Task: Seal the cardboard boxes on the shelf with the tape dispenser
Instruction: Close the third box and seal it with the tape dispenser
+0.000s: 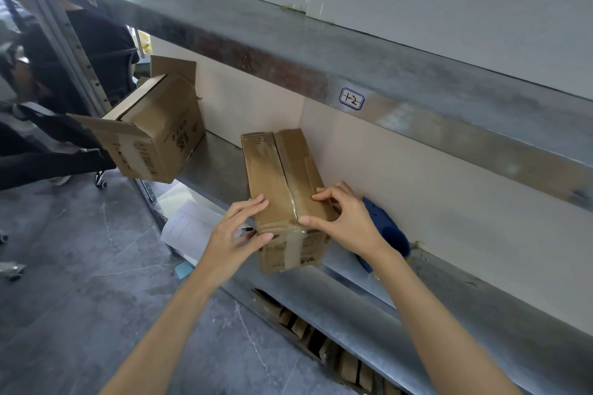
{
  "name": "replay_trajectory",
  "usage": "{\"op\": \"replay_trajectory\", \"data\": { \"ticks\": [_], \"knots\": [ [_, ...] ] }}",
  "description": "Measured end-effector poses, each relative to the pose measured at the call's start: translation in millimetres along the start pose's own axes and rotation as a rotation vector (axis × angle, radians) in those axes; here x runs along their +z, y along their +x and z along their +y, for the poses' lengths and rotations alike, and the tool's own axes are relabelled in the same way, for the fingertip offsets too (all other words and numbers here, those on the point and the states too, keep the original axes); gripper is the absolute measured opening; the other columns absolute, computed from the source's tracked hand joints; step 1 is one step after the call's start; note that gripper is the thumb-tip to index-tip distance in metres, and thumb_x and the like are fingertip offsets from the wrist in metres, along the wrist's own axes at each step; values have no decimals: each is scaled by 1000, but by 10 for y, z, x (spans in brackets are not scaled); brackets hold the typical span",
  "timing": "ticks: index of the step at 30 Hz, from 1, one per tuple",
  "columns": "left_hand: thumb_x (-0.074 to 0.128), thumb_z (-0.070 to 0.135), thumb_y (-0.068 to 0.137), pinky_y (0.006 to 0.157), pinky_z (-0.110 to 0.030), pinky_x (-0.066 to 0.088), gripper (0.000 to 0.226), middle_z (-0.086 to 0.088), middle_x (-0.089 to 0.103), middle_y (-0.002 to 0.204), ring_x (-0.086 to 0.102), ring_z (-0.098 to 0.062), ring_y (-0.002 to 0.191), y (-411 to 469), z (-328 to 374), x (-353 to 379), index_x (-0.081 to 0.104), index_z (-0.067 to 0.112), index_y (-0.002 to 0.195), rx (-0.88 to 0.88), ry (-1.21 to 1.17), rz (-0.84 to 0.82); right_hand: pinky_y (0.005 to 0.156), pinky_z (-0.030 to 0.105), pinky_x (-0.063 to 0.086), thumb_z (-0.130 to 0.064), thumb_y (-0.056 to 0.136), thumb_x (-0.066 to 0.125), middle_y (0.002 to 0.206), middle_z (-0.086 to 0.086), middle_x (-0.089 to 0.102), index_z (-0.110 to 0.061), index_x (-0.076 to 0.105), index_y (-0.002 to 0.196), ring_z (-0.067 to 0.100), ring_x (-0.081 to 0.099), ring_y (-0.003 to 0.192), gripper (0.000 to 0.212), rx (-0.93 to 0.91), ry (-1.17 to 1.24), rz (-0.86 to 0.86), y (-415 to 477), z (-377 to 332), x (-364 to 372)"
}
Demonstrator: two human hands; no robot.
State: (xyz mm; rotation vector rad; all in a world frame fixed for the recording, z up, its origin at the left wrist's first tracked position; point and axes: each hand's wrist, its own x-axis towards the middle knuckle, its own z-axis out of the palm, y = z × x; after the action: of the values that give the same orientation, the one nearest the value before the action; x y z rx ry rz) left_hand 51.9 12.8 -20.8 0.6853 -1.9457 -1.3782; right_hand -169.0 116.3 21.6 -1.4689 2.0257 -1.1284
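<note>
A closed brown cardboard box (276, 176) is seen standing on the grey metal shelf (218, 167), with its near end at the shelf's front edge. A strip of clear tape (290, 250) is laid along the top seam and down the front face. The left hand (236, 234) is placed at the box's near left corner, with the fingers nearly straight along the top edge and the thumb set on the front face; nothing is clasped. The right hand (348, 218) is spread over the near right part of the top. Its arched fingertips are rested on the flap and its thumb is pressed on the tape at the seam, so nothing is gripped there either. A blue plastic tape dispenser (390, 231) is left lying on the shelf just beside the box on the right, partly hidden by the right wrist. A second brown cardboard box with open flaps (157, 135) is found well to the left, overhanging the shelf's edge. A white paper sheet (189, 228) and a black pen (247, 229) are seen beside the left hand.
</note>
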Motion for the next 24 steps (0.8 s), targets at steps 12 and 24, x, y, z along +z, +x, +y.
{"op": "replay_trajectory", "data": {
  "ticks": [12,24],
  "knots": [
    [79,35,76,106,-38,49,62,24,50,135,46,-7,134,43,-10,3,59,30,134,5,37,4,109,19,36,-22,70,88,126,-18,53,-28,63,127,-8,43,129,63,-56,-24,-267,112,201,-322],
    [83,18,74,102,-34,52,60,21,53,131,48,-7,132,10,-16,-25,62,26,130,-9,-15,22,115,36,39,-14,76,84,134,-17,50,-32,58,134,0,42,134,66,-31,0,-340,73,147,-362]
  ]
}}
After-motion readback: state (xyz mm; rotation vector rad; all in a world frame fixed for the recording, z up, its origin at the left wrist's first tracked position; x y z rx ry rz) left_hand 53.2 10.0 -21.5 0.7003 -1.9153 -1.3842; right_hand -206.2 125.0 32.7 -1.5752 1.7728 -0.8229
